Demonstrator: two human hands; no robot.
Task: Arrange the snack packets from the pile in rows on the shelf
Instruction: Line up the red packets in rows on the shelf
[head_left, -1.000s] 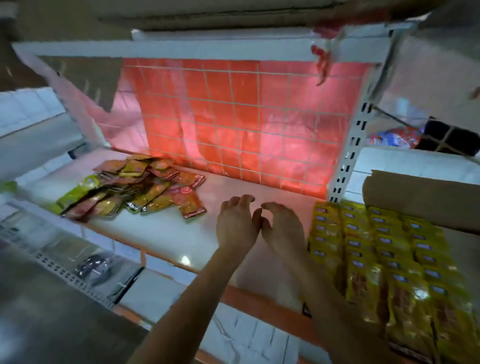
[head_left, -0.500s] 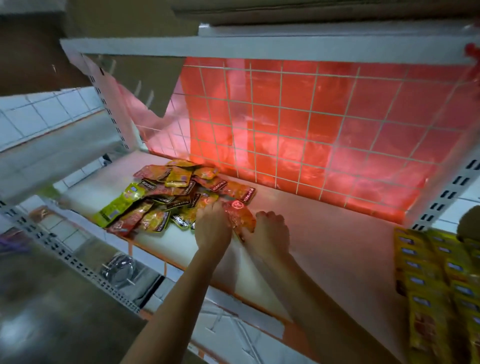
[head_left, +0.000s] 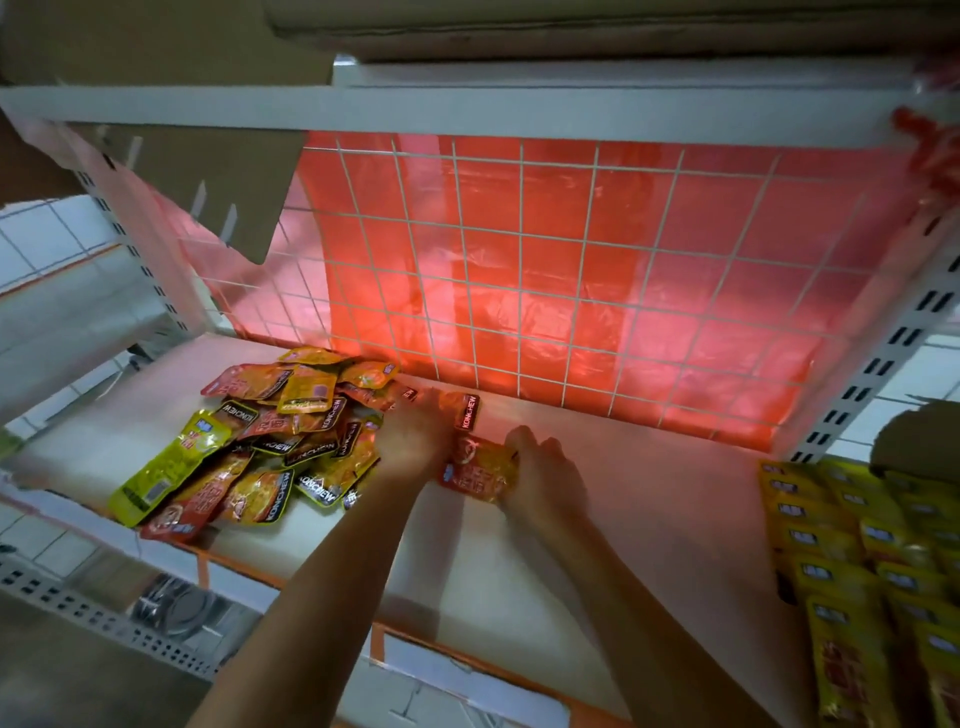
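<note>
snack packet (head_left: 478, 470), long axis front-to-back, in right hand (head_left: 548, 470) fingers; left hand (head_left: 415, 441) fingers unclear

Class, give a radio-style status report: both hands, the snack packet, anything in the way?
Left hand on pile edge, grip unclear. Right hand grips orange packet, on shelf. Nothing seen in the way.
</note>
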